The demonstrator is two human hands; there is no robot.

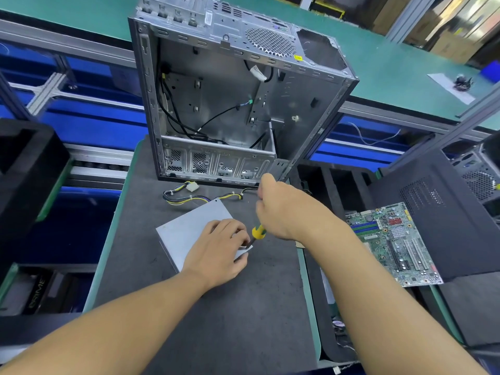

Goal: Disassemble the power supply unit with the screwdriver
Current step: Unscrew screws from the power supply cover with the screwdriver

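Observation:
The grey metal power supply unit (pixel 189 228) lies flat on the dark mat, its yellow and black cable bundle (pixel 189 197) trailing toward the case. My left hand (pixel 219 253) rests on the unit's near right part, fingers bent over its corner. My right hand (pixel 284 209) grips a screwdriver with a yellow and green handle (pixel 258 231). The dark shaft slants down to the unit's right corner, right beside my left fingertips. The tip is hidden by those fingers.
An emptied computer case (pixel 230 104) stands open just behind the unit. A green motherboard (pixel 395 239) lies to the right on a black case panel (pixel 446 212). Black foam blocks (pixel 24 169) sit at left. The dark mat (pixel 230 307) lies under my arms.

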